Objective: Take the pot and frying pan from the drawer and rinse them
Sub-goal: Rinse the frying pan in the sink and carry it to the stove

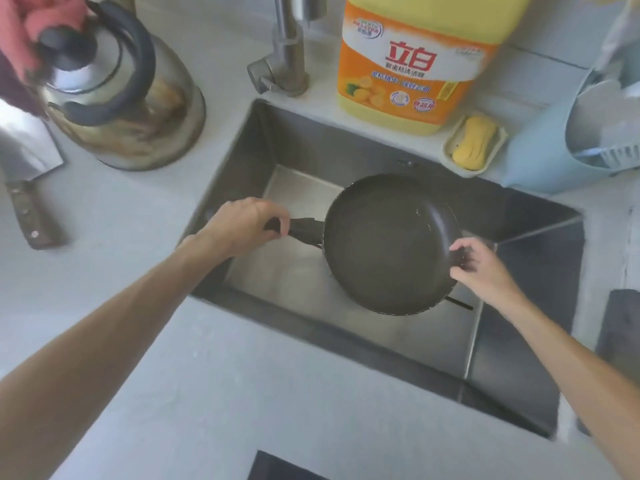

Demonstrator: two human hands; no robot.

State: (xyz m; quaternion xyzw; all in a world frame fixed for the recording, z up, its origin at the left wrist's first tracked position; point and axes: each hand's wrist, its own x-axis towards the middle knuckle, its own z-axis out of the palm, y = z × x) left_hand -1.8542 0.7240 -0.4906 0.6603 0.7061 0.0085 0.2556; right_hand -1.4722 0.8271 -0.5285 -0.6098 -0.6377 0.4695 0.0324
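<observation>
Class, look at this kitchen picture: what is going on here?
A person holds a dark frying pan over the steel sink. The left hand grips its handle, and the right hand pinches the opposite rim. No water is visibly running from the tap. A kettle, a cleaver, a detergent bottle and a soap bar sit on the counter around the sink.

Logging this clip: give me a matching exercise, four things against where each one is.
Things:
1. pan
2. kettle
3. soap
4. cleaver

Places:
A. in a dish right of the detergent jug
B. flat on the counter at the left edge
C. over the sink, held by left hand and right hand
D. standing on the counter left of the tap

Pairs: 1-C, 2-D, 3-A, 4-B
</observation>
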